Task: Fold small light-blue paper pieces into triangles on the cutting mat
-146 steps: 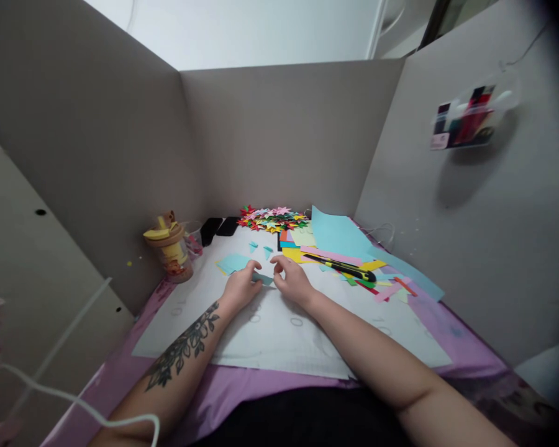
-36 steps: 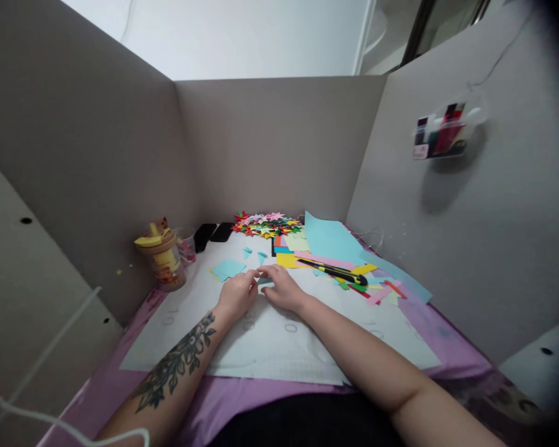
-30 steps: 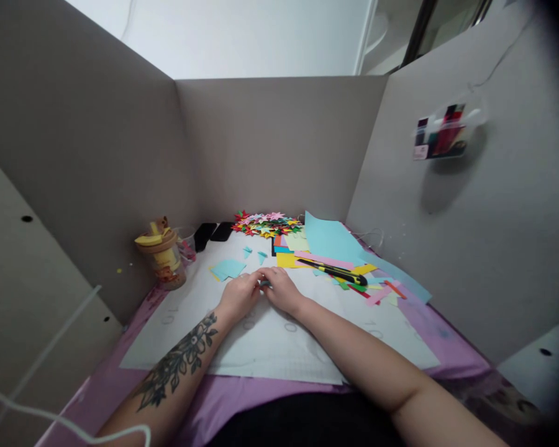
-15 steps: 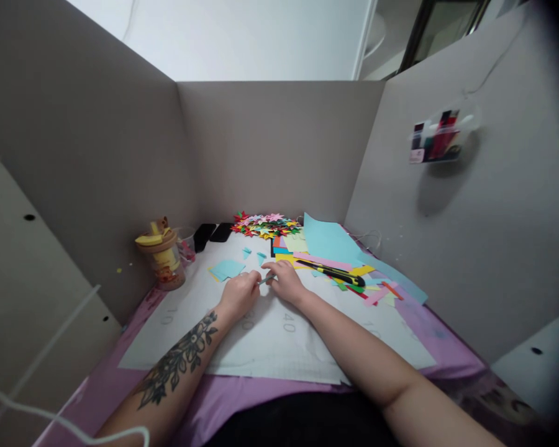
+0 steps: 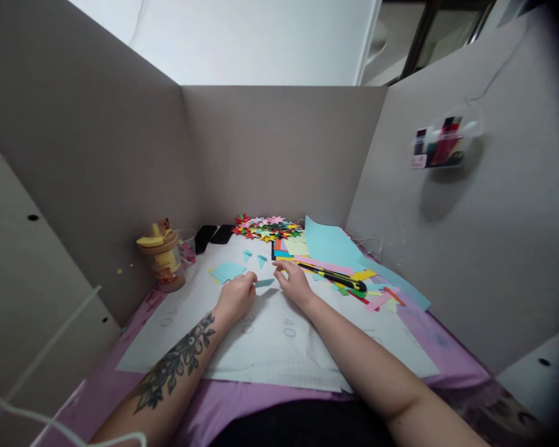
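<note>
A small folded light-blue paper strip (image 5: 264, 283) sticks out to the right from my left hand (image 5: 236, 298), whose fingers are closed on its left end. Just right of the strip's free end is my right hand (image 5: 294, 284), its thumb and fingers apart with nothing visible between them. Two small folded blue pieces (image 5: 261, 261) lie on the white sheet (image 5: 270, 347) beyond my hands. Light-blue paper squares (image 5: 227, 272) rest near my left hand, with a yellow edge showing under them.
At the back is a heap of colourful paper stars (image 5: 265, 228). A yellow-black cutter (image 5: 338, 277), paper scraps (image 5: 379, 301) and a large blue sheet (image 5: 330, 243) lie right. A cup (image 5: 165, 264) and dark phones (image 5: 205, 238) stand or lie left. Grey panels (image 5: 284, 149) surround the table.
My right hand has let go of the blue strip and moved slightly right, its fingers apart. More of the strip now shows beside my left hand.
</note>
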The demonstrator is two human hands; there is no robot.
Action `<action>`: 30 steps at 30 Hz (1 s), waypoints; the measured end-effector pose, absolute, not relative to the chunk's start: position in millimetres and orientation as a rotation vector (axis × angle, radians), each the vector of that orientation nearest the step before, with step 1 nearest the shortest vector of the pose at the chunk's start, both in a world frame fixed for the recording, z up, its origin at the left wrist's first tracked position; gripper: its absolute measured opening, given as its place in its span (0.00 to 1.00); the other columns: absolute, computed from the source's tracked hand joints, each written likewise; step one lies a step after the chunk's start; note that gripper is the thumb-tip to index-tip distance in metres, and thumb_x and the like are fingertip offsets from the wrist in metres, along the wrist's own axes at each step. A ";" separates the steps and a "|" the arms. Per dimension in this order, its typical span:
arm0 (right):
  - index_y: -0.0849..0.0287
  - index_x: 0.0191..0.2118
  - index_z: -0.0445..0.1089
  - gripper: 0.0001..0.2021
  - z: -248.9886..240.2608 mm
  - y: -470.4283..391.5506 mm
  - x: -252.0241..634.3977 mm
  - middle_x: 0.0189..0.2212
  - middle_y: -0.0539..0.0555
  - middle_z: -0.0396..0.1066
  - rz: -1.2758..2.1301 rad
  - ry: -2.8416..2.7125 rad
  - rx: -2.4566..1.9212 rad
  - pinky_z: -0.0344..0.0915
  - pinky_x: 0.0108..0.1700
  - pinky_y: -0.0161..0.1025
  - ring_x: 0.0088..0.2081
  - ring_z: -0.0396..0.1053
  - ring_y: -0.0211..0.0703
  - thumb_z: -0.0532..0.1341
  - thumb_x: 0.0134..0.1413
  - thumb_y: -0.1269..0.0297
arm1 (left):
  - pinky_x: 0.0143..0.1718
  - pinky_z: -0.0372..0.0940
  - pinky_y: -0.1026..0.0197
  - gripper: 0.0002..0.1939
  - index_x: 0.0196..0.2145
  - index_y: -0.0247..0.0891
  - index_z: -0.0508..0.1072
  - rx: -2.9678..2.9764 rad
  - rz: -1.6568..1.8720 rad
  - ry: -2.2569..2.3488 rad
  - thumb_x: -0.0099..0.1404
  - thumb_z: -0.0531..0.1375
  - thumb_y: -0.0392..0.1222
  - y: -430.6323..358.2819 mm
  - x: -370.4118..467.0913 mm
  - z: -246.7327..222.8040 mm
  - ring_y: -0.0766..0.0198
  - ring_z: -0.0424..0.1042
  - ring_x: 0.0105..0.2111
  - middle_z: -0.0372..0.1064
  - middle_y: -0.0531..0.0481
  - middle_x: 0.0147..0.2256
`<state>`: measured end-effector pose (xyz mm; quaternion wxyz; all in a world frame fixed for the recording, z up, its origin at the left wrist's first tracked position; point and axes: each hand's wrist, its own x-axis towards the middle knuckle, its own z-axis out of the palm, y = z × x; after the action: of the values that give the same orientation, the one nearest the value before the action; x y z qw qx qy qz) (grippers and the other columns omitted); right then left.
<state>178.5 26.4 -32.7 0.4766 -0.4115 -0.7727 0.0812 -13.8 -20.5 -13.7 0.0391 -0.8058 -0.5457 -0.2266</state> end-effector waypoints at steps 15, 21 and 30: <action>0.55 0.46 0.67 0.19 -33.1 1.0 147.4 0.35 0.54 0.68 0.201 -2.143 -0.938 0.59 0.47 0.43 0.40 0.63 0.45 0.58 0.47 0.77 | 0.35 0.60 0.62 0.07 0.35 0.38 0.65 -2.518 -0.741 -1.447 0.59 0.51 0.32 -22.4 -11.7 -17.7 0.61 0.68 0.32 0.68 0.49 0.31; 0.53 0.52 0.65 0.26 -36.2 18.1 157.5 0.31 0.51 0.71 0.181 -2.102 -0.974 0.56 0.48 0.44 0.39 0.63 0.45 0.58 0.45 0.80 | 0.34 0.59 0.63 0.05 0.31 0.38 0.64 -2.496 -0.781 -1.459 0.56 0.51 0.32 -24.7 -10.1 -13.7 0.63 0.67 0.30 0.67 0.50 0.28; 0.52 0.52 0.65 0.27 -39.7 39.5 177.7 0.29 0.50 0.72 0.155 -2.021 -1.053 0.56 0.47 0.45 0.38 0.63 0.46 0.57 0.45 0.79 | 0.32 0.58 0.63 0.05 0.29 0.39 0.63 -2.473 -0.881 -1.445 0.55 0.52 0.32 -23.3 -11.4 -15.0 0.63 0.67 0.29 0.67 0.51 0.27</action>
<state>177.7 39.5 -39.7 0.4157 -0.4193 -0.8047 0.0619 -11.4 -23.3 -15.0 0.0725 -0.8231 -0.4810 -0.2931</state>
